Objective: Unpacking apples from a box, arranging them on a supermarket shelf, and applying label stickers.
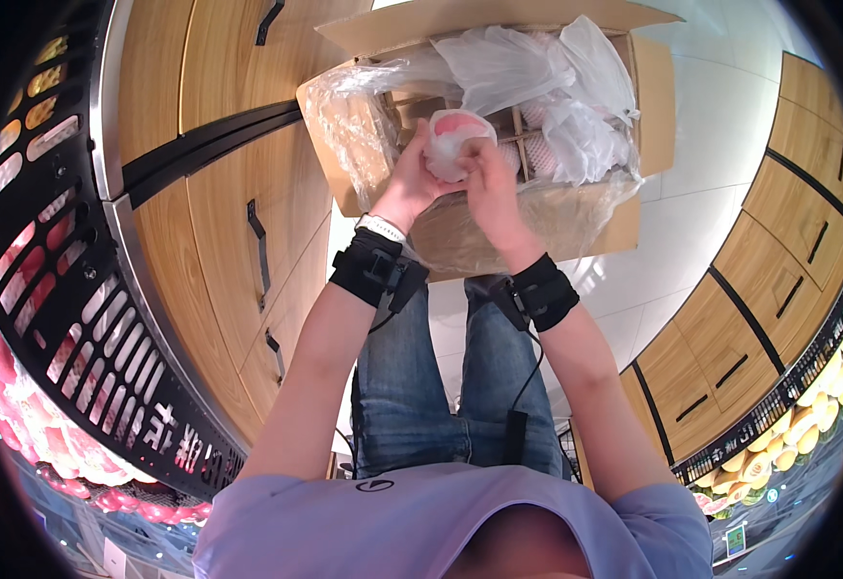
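Observation:
Above the open cardboard box, a round pink fruit point(458, 126) shows through an opening in its white translucent wrapping point(448, 153). My left hand point(413, 177) cradles it from the left and below. Bent fingers of my right hand point(490, 174) grip the wrapping on its right side; their tips are partly hidden. Under both hands, the cardboard box point(479, 235) has cardboard dividers point(514, 121) inside. Several fruits in pink-and-white foam nets point(539, 155) sit in its right part, partly covered by thin white plastic bags point(581, 141).
Clear plastic film point(363, 137) drapes over the box's rim. Wooden drawer cabinets with black handles point(259, 242) rise close on the left, and more wooden drawers point(725, 340) line the right. Black slotted display crates point(103, 340) hold fruit at the left. Pale floor tiles point(711, 137) lie beside the box.

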### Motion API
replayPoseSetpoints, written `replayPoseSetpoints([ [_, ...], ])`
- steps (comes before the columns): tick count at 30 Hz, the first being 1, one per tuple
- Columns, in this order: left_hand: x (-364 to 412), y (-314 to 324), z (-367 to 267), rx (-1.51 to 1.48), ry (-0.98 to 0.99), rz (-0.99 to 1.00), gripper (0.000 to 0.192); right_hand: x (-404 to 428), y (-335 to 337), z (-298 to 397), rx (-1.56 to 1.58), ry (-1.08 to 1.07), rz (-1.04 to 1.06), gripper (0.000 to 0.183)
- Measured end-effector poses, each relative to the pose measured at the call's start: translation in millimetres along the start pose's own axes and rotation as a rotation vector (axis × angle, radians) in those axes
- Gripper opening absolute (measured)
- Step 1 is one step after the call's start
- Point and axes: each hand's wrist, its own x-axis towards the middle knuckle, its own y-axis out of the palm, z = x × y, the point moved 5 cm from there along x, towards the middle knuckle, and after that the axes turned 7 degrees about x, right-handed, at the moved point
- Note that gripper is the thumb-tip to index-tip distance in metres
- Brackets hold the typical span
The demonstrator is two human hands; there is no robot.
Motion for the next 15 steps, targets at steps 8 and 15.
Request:
replayPoseSetpoints([
  [8, 28, -20, -2, 0.011, -0.045, 0.079, 0.039, -27, 13, -52, 0.269, 0.558, 0.398, 0.008],
  [15, -3, -34, -7, -0.014, 0.053, 0.015, 0.041, 25, -64, -30, -0.614, 0.187, 0.110, 0.016],
])
